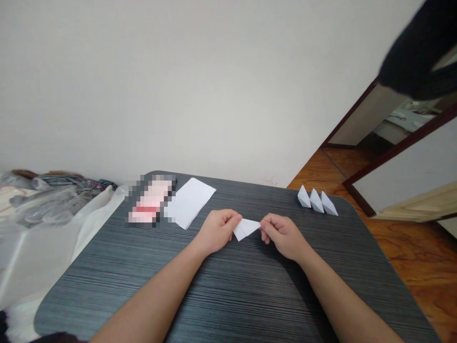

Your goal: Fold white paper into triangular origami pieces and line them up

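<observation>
Between my two hands is a small folded piece of white paper (245,229). My left hand (217,231) pinches its left end, and my right hand (282,236) pinches its right end, both above the dark grey striped table (228,290). Beyond my left hand lies a stack of white paper sheets (190,202). Off to the right stand several folded white paper pieces (316,200) in a row, each a pointed wedge, out of reach of either hand.
A pixelated pink and red packet (150,200) lies at the table's far left. Past the left edge are a white cloth (39,267) and crumpled plastic bags (46,202). Wooden floor (410,247) shows right of the table; a dark fabric (417,52) hangs at the top right.
</observation>
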Available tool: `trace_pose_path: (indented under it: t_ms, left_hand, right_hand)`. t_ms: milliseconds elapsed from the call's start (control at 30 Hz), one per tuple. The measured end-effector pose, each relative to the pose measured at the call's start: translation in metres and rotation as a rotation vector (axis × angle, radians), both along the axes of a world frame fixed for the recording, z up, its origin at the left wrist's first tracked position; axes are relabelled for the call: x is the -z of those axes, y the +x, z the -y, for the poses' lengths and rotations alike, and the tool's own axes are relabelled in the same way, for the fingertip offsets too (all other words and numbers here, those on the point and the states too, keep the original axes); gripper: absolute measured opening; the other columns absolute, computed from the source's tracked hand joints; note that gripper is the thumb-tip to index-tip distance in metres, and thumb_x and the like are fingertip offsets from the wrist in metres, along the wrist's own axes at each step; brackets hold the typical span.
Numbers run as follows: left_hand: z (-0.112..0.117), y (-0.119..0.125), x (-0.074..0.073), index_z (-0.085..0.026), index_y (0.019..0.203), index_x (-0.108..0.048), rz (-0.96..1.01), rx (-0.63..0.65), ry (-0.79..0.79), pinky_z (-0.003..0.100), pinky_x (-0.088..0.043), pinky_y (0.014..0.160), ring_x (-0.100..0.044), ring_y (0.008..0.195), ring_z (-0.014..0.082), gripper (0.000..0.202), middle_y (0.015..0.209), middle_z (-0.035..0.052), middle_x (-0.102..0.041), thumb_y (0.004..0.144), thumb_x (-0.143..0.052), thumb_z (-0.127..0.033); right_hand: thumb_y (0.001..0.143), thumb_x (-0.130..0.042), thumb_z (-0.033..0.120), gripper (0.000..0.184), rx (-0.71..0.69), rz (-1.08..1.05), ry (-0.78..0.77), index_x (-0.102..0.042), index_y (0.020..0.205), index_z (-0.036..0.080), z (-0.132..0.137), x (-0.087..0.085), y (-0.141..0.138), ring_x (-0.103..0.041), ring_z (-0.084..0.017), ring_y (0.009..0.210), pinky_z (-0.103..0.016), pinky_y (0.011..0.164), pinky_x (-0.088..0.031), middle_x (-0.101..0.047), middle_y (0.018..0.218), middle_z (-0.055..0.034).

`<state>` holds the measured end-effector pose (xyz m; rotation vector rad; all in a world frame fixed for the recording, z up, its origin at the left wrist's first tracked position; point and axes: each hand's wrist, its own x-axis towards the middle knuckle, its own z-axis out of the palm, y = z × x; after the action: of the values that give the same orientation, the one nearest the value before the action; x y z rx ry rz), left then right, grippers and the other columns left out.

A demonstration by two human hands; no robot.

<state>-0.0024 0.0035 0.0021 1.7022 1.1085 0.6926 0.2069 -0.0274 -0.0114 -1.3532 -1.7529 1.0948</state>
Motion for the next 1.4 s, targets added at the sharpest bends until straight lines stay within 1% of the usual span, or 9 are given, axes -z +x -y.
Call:
trace_pose_path:
  t_ms: [233,400,533,667,867,1000,1167,1300,1400]
  left_hand:
    - [-0.001,0.001,0.003,-0.014,0.071,-0.063,-0.047,0.099,0.082,0.020,-0.030,0.050,-0.044,0.055,0.0097,0.032,0.060,-0.0009,-0.055,0.085,-0.044,-0.035]
    - [0.000,-0.001,0.002,-0.014,0.069,-0.062,-0.064,0.108,0.115,0.020,-0.030,0.052,-0.044,0.056,0.0092,0.031,0.060,-0.0016,-0.055,0.086,-0.043,-0.032]
    - [0.000,-0.002,0.001,-0.014,0.068,-0.062,-0.079,0.128,0.121,0.020,-0.029,0.051,-0.045,0.056,0.0093,0.033,0.059,-0.0017,-0.054,0.087,-0.042,-0.032]
    - [0.000,-0.001,0.003,-0.014,0.068,-0.061,-0.088,0.113,0.148,0.021,-0.030,0.052,-0.045,0.056,0.0097,0.034,0.059,-0.0016,-0.054,0.088,-0.042,-0.033]
    - [-0.001,-0.002,0.005,-0.016,0.077,-0.064,-0.073,0.134,0.172,0.022,-0.033,0.058,-0.050,0.063,0.0112,0.032,0.068,-0.0006,-0.060,0.089,-0.041,-0.034]
    - [0.000,-0.004,0.006,-0.015,0.072,-0.062,-0.079,0.137,0.209,0.022,-0.033,0.058,-0.050,0.062,0.0111,0.032,0.065,-0.0011,-0.059,0.089,-0.040,-0.032]
    - [0.000,-0.007,0.008,-0.016,0.074,-0.062,-0.071,0.106,0.225,0.022,-0.034,0.057,-0.051,0.062,0.0111,0.031,0.065,-0.0013,-0.059,0.089,-0.040,-0.031]
    - [0.000,-0.008,0.008,-0.016,0.076,-0.063,-0.050,0.096,0.230,0.022,-0.034,0.058,-0.051,0.062,0.0113,0.031,0.066,-0.0012,-0.059,0.089,-0.040,-0.031]
    - [-0.001,-0.008,0.008,-0.015,0.075,-0.062,-0.035,0.079,0.225,0.022,-0.035,0.058,-0.051,0.062,0.0115,0.032,0.066,-0.0009,-0.059,0.089,-0.040,-0.032]
  right_hand:
    - [0.091,-0.043,0.025,0.025,-0.021,0.021,0.028,-0.051,0.068,0.018,0.000,0.000,-0.001,-0.054,-0.011,0.052,-0.023,0.054,-0.043,-0.055,0.058,0.0016]
    - [0.092,-0.040,0.026,0.027,-0.039,-0.009,0.023,-0.052,0.069,0.018,0.000,-0.001,-0.003,-0.054,-0.011,0.054,-0.023,0.055,-0.043,-0.056,0.061,0.0008]
    - [0.091,-0.043,0.024,0.025,-0.059,0.016,0.033,-0.052,0.068,0.018,-0.001,-0.002,-0.004,-0.055,-0.011,0.055,-0.024,0.057,-0.044,-0.057,0.061,0.0008]
    - [0.091,-0.043,0.025,0.026,-0.051,0.039,0.044,-0.052,0.068,0.018,-0.002,-0.001,-0.004,-0.055,-0.011,0.054,-0.023,0.056,-0.044,-0.057,0.059,0.0010]
    - [0.091,-0.043,0.026,0.026,-0.011,0.018,0.053,-0.052,0.068,0.018,-0.003,0.001,-0.006,-0.054,-0.011,0.054,-0.023,0.056,-0.043,-0.056,0.059,0.0011]
    - [0.091,-0.043,0.027,0.025,-0.015,-0.031,0.040,-0.051,0.069,0.018,-0.002,0.001,-0.008,-0.053,-0.011,0.055,-0.023,0.056,-0.043,-0.056,0.062,0.0009]
    - [0.093,-0.038,0.030,0.029,-0.046,-0.087,0.008,-0.052,0.071,0.017,-0.004,-0.005,-0.009,-0.052,-0.010,0.054,-0.023,0.054,-0.043,-0.054,0.062,0.0011]
    - [0.090,-0.044,0.030,0.025,-0.071,-0.005,-0.021,-0.054,0.071,0.017,-0.010,-0.012,-0.010,-0.053,-0.011,0.053,-0.023,0.053,-0.043,-0.057,0.061,0.0010]
    - [0.089,-0.045,0.029,0.028,-0.038,0.056,0.023,-0.054,0.065,0.018,-0.014,-0.014,-0.015,-0.054,-0.011,0.051,-0.023,0.054,-0.042,-0.056,0.057,0.0014]
